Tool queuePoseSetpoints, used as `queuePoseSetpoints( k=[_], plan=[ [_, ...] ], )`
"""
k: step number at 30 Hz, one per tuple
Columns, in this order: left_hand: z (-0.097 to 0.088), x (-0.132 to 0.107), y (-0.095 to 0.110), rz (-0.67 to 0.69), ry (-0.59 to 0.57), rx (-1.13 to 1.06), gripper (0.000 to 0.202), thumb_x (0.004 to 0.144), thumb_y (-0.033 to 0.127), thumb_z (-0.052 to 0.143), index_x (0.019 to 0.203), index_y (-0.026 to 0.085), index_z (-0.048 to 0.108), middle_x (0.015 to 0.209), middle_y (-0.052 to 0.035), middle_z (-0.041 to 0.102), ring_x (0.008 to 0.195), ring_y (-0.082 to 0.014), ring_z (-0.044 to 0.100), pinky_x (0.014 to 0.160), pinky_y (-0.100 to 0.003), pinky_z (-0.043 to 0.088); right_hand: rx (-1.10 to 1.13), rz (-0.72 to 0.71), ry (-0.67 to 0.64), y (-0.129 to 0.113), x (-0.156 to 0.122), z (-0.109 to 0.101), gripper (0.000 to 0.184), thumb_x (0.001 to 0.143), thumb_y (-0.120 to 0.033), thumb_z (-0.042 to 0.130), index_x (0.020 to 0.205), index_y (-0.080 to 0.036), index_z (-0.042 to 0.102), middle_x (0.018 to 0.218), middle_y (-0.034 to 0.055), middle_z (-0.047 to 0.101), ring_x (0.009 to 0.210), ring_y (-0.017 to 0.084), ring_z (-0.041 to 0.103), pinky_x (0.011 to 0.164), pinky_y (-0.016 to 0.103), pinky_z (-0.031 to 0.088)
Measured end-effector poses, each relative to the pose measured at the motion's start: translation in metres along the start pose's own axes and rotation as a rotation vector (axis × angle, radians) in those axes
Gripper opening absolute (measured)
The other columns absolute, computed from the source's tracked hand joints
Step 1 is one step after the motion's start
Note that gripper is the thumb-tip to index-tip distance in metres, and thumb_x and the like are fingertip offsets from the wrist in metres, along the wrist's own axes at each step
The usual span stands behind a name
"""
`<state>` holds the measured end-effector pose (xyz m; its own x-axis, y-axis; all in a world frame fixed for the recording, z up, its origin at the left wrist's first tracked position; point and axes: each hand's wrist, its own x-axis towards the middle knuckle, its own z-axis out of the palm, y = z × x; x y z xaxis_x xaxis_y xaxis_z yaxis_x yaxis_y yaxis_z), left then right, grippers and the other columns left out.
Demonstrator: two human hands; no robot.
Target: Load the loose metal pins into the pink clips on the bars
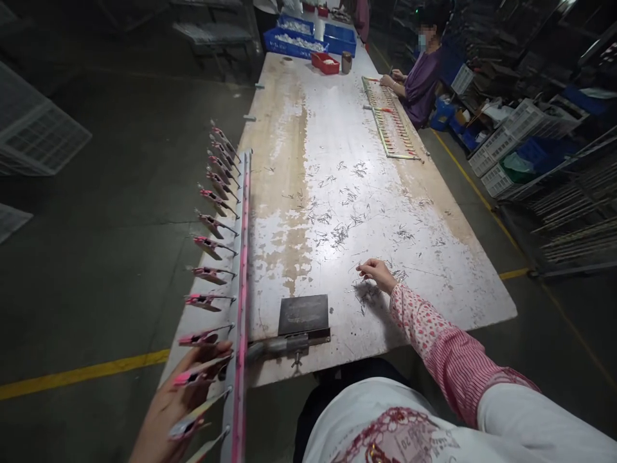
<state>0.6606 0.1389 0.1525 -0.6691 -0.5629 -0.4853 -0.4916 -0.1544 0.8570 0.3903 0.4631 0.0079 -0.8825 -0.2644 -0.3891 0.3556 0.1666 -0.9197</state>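
A long metal bar with a pink strip (243, 257) runs along the table's left side. Spring clips with pink parts (209, 274) stick out from it to the left in a row. My left hand (176, 399) is at the near end of this row, its fingers closed around one clip close to the bar; other clips partly cover it. Over the table my right hand (378, 273) is closed in a pinch; whatever lies between its fingertips is too small to make out. Thin wire pieces (367, 296) lie scattered beneath and beyond it.
A dark plate (303, 314) and a pipe clamp (297, 344) sit at the near edge of the white worktable (274, 251). A co-worker (424, 77) sits at the far right by a frame with clips (388, 122). Blue crates (295, 44) and a red tray (325, 63) stand at the back.
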Motion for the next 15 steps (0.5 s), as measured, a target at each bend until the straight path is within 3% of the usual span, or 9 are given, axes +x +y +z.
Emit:
queuePoseSetpoints(
  k=[5,8,11,15],
  plan=[
    [-0.007,0.012,-0.024,-0.031,-0.037,-0.158,0.07,0.048,0.059,0.081,0.108,0.027,0.067,0.106,-0.0053,0.072,0.115,-0.0296,0.058,0.092,-0.028,0.049,-0.006,-0.018,-0.097,-0.005,-0.013,0.028,0.019,0.059,-0.018,0.063,0.057,-0.017,0.044,0.082,0.0078,0.07,0.057,0.01,0.057,0.046,0.019,0.036],
    [-0.009,0.015,-0.029,-0.043,-0.085,-0.198,0.077,0.052,0.061,0.078,0.117,0.023,0.061,0.111,-0.0072,0.071,0.115,-0.0291,0.058,0.092,-0.028,0.049,0.007,-0.041,-0.111,-0.002,-0.02,0.044,0.019,0.061,-0.019,0.06,0.056,-0.018,0.042,0.071,0.0027,0.066,0.05,0.007,0.049,0.045,0.019,0.032],
    [-0.011,0.017,-0.027,-0.016,-0.131,-0.233,0.074,0.057,0.058,0.077,0.119,0.021,0.058,0.116,-0.0084,0.068,0.112,-0.028,0.059,0.093,-0.029,0.047,0.033,-0.056,-0.134,-0.003,-0.029,0.059,0.021,0.064,-0.024,0.064,0.057,-0.018,0.045,0.055,-0.0031,0.055,0.047,0.006,0.042,0.047,0.02,0.032],
    [-0.011,0.019,-0.022,0.066,-0.223,-0.221,0.058,0.068,0.045,0.074,0.117,0.019,0.058,0.115,-0.009,0.066,0.108,-0.0246,0.06,0.086,-0.028,0.047,0.086,-0.063,-0.207,-0.018,-0.05,0.08,0.036,0.073,-0.049,0.062,0.062,-0.017,0.05,0.061,-0.0003,0.057,0.05,0.008,0.044,0.052,0.023,0.038]
  ],
)
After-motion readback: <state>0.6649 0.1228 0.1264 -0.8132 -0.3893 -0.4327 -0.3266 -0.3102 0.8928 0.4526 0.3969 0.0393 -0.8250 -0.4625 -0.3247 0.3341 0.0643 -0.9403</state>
